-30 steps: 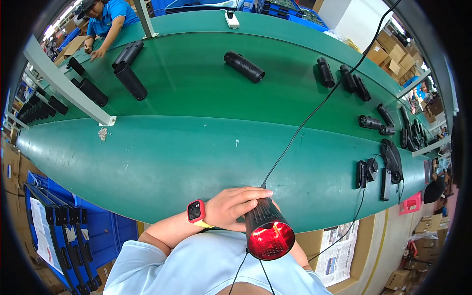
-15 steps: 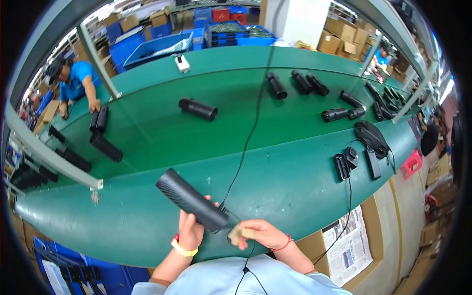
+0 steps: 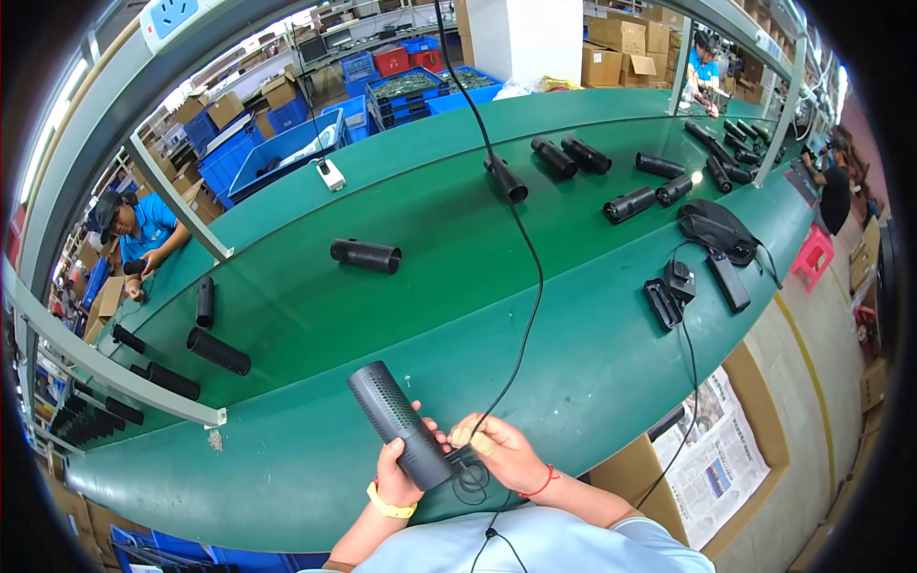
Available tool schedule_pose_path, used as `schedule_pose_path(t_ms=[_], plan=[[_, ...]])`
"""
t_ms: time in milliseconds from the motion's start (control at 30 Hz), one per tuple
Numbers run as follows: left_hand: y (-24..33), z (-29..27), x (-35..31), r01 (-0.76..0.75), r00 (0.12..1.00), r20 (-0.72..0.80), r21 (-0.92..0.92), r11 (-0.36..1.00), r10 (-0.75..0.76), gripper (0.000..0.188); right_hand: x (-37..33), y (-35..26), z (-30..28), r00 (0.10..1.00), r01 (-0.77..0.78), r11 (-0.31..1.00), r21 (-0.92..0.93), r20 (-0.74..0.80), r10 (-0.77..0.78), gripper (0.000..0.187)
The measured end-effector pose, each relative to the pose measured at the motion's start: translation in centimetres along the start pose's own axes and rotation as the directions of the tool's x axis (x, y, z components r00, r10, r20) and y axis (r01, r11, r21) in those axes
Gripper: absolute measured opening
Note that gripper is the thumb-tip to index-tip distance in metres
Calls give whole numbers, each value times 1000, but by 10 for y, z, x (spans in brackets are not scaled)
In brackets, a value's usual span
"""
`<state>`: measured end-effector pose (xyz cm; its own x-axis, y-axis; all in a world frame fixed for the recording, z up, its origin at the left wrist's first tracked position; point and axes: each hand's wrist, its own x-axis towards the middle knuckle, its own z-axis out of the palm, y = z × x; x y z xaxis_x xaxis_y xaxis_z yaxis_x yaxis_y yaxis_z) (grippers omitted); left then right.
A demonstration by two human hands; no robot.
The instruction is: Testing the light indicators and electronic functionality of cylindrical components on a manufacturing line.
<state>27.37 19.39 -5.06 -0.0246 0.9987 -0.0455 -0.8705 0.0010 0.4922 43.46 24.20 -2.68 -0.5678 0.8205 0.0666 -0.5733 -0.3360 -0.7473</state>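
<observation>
A black cylinder-shaped housing (image 3: 406, 420) with a perforated upper part is tilted above the near edge of the green bench. My left hand (image 3: 401, 473) wraps round its lower part, thumb on the front and fingertips showing on the right side. Close against that lower right side, my right hand (image 3: 501, 456) pinches a thin black cable (image 3: 523, 349) that hangs from overhead. Pale finger covers appear on some right fingertips. Below the fingers a small loop of black wire (image 3: 470, 485) dangles. What the cable's end touches is hidden by my fingers.
Several black tubes, one of them (image 3: 367, 255), lie on the green belt (image 3: 430, 229). On the right sit a black pouch (image 3: 716, 231) and a black adapter (image 3: 679, 280). A metal frame post (image 3: 115, 372) stands at left. At far left a co-worker (image 3: 148, 229) holds a dark part.
My right hand has moved up against the housing and now grips the cable. The housing is tilted more upright. My view has shifted, and the co-worker has lifted a part off the belt.
</observation>
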Motion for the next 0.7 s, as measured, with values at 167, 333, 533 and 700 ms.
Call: schedule_pose_path(t_ms=[167,333,533,700], plan=[[13,-5,-6,-90,996,1,-82,993,90,58,17,-49,-30,879,443,846,295,-327,-346,11],[26,-11,-10,-266,948,-153,103,958,280,57,5,-31,-35,998,58,937,-345,4,-60,10],[8,19,-7,-262,963,13,275,925,268,57,-2,1,-6,983,-1,847,-532,153,97,13],[13,24,-1,-36,999,28,189,981,32,57,-3,-6,-15,964,173,698,-695,265,26,15]])
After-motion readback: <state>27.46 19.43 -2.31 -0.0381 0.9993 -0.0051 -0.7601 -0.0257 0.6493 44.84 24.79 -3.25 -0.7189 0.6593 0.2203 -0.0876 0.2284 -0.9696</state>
